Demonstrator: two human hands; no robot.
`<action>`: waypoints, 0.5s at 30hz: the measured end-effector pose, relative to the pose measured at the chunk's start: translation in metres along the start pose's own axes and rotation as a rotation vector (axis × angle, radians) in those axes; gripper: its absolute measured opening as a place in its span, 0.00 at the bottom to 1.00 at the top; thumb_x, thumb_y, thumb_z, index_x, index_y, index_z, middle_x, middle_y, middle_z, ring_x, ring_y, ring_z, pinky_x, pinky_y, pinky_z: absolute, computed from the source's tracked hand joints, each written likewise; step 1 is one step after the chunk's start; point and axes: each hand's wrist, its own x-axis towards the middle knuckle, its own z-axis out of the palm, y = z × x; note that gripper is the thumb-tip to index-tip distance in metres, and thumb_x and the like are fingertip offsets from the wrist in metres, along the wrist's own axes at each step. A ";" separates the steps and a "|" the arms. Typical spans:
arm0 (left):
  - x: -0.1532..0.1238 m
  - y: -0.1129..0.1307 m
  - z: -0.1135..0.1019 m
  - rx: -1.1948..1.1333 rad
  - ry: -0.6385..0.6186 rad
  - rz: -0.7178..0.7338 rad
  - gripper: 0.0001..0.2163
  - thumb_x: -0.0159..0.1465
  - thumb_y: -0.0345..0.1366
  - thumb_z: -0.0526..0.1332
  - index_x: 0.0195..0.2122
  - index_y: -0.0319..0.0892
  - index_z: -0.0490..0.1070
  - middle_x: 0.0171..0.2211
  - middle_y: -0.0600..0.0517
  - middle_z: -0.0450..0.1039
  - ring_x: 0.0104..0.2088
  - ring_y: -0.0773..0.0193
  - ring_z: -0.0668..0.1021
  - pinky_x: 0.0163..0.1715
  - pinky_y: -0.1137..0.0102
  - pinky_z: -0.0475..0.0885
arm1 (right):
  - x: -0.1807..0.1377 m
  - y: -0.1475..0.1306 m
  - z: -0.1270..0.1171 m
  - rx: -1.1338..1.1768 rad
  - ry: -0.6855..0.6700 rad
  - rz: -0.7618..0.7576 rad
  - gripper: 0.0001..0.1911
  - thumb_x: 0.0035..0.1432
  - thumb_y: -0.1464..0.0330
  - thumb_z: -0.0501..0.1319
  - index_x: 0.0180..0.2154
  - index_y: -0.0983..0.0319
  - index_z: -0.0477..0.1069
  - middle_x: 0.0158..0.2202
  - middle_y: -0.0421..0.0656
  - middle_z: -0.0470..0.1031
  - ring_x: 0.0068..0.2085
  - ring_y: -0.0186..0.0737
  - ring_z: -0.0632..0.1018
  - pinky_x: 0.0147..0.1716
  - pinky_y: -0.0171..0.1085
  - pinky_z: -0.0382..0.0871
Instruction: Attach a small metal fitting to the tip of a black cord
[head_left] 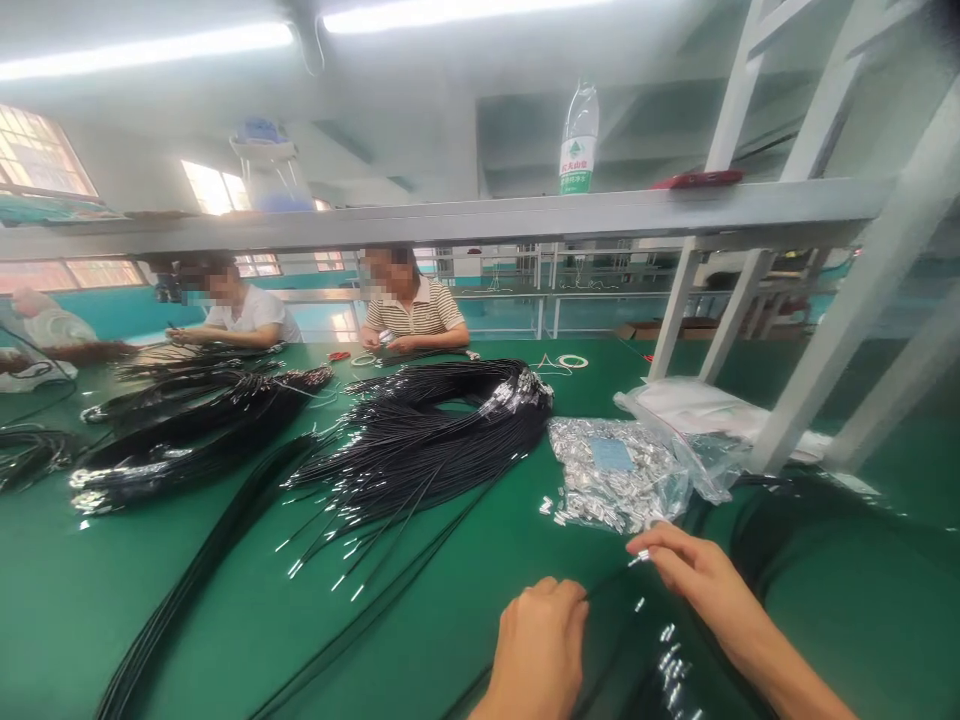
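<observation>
My left hand (541, 640) rests on the green table (112, 590) near the front edge, its fingers curled on a bundle of thin black cords (645, 650) with metal tips. My right hand (694, 572) pinches a small silver metal tip at the end of one cord, just below a clear plastic bag of silver metal clasps (619, 480). A few loose clasps lie by the bag. A large fan of black cords (435, 430) spreads across the table's middle.
More black cord bundles (195, 420) lie at the left. Two people sit across the table, hands on cords. A white shelf frame (825, 330) stands at the right, with a water bottle (578, 140) on the shelf above. White plastic bags (697, 405) lie beside the frame.
</observation>
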 end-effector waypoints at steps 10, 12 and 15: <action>-0.002 0.009 -0.011 0.022 -0.076 -0.035 0.12 0.65 0.29 0.52 0.38 0.45 0.76 0.34 0.49 0.76 0.34 0.57 0.78 0.32 0.69 0.66 | -0.004 -0.018 0.005 -0.054 -0.098 0.027 0.18 0.43 0.54 0.56 0.23 0.61 0.75 0.24 0.43 0.68 0.25 0.38 0.65 0.25 0.36 0.58; -0.002 0.010 -0.013 0.010 -0.084 -0.038 0.12 0.65 0.29 0.52 0.39 0.44 0.76 0.34 0.48 0.77 0.35 0.57 0.78 0.32 0.69 0.66 | -0.006 -0.016 0.008 0.001 -0.132 0.048 0.17 0.44 0.55 0.57 0.25 0.61 0.75 0.22 0.41 0.64 0.24 0.36 0.63 0.24 0.35 0.57; -0.002 0.010 -0.014 -0.027 -0.085 -0.042 0.12 0.65 0.29 0.52 0.39 0.45 0.76 0.34 0.49 0.77 0.35 0.58 0.77 0.32 0.70 0.66 | -0.009 -0.010 0.014 0.171 -0.164 0.128 0.18 0.45 0.56 0.60 0.34 0.62 0.74 0.21 0.37 0.58 0.22 0.32 0.59 0.21 0.33 0.52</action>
